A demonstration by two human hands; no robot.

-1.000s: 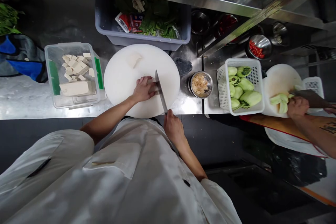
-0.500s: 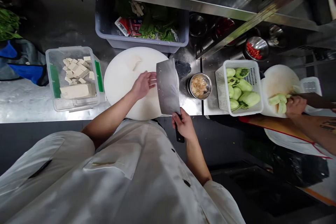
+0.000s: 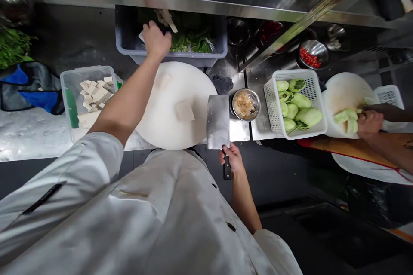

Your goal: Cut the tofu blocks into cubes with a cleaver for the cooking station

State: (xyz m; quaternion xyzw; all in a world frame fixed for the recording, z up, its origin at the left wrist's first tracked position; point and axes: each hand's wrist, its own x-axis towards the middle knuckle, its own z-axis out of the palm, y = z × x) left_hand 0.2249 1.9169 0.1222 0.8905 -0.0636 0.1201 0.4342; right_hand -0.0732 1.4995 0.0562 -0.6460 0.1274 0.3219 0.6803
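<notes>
My right hand (image 3: 232, 159) grips the black handle of a cleaver (image 3: 217, 122), its broad blade upright over the right edge of the white round cutting board (image 3: 164, 129). A pale block of tofu (image 3: 185, 111) lies on the board, left of the blade. My left hand (image 3: 156, 41) reaches over the front rim of the grey bin (image 3: 193, 55); its thumb and fingers look apart, fingertips partly hidden. Beside it are pale strips (image 3: 167, 19) and leafy green scraps (image 3: 193, 42). A clear container (image 3: 72, 77) left of the board holds tofu pieces (image 3: 95, 92), partly covered by my left forearm.
A steel bowl of pale chunks (image 3: 244, 104) and a dark cloth (image 3: 221, 84) sit right of the board. Farther right are a white basket (image 3: 274, 116) of peeled green vegetables and a co-worker's hand (image 3: 371, 122) at another board. A steel shelf edge (image 3: 145, 0) runs above.
My left hand has moved from the board to the bin, and the thin pale scrap is gone from the board. The cleaver has shifted right and down, uncovering the tofu block.
</notes>
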